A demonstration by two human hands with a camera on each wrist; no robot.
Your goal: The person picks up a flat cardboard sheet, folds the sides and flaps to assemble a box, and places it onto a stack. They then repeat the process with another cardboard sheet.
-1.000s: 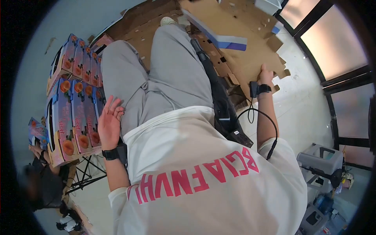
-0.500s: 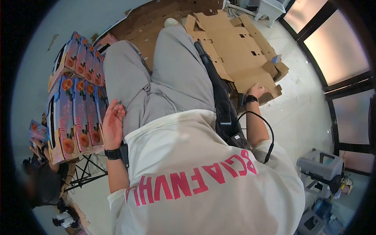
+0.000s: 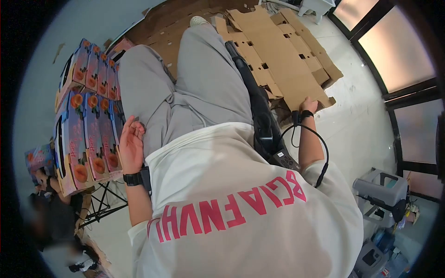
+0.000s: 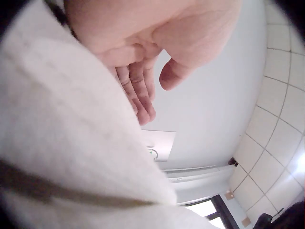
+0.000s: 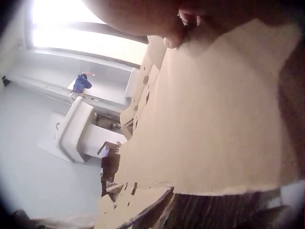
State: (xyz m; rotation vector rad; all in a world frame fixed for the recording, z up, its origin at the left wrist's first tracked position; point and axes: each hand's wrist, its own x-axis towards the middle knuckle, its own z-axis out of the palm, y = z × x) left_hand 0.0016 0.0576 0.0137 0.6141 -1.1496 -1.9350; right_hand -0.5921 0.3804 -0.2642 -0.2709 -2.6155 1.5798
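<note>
A large flattened brown cardboard (image 3: 273, 51) with slots and folded flaps lies to the right of the legs in the head view. My right hand (image 3: 309, 106) grips its near edge, and in the right wrist view the fingers (image 5: 174, 39) curl at the edge of the broad cardboard sheet (image 5: 205, 119). Beside the left thigh, my left hand (image 3: 132, 146) hangs palm up with loosely bent fingers and holds nothing. The left wrist view shows the same hand (image 4: 152, 43) near white cloth (image 4: 71, 119).
Printed boxes with peach pictures (image 3: 79, 139) are stacked at the left, near another person (image 3: 53, 217). A black strap-like object (image 3: 262, 120) lies beside the right thigh. Grey plastic carriers (image 3: 380, 190) stand at the lower right; a white basin (image 5: 76, 129) shows in the right wrist view.
The cardboard has swung and shifted under my right hand, and the blue-and-white piece seen on it earlier is out of sight. My left hand has barely moved.
</note>
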